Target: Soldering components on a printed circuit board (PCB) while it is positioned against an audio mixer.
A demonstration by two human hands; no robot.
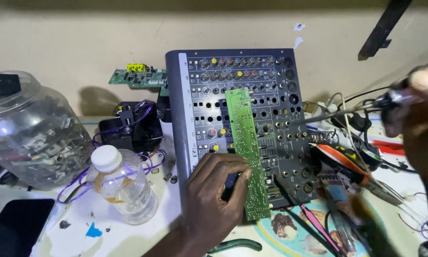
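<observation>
Head view shows a long green circuit board (247,152) lying lengthwise on a grey audio mixer (233,119), its lower half pinched at the left edge by the left hand (214,195), fingers closed on it. The right hand (421,109), at the frame's right edge, is wrapped around a soldering iron (347,111) whose tip hovers over the mixer just right of the board.

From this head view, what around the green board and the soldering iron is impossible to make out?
- Right hand: blurred, cut off by the frame's right edge; its grip on the soldering iron is unclear.
- Green circuit board: parts too small; left hand covers its lower edge.
- Clear jar: contents indistinct.
</observation>
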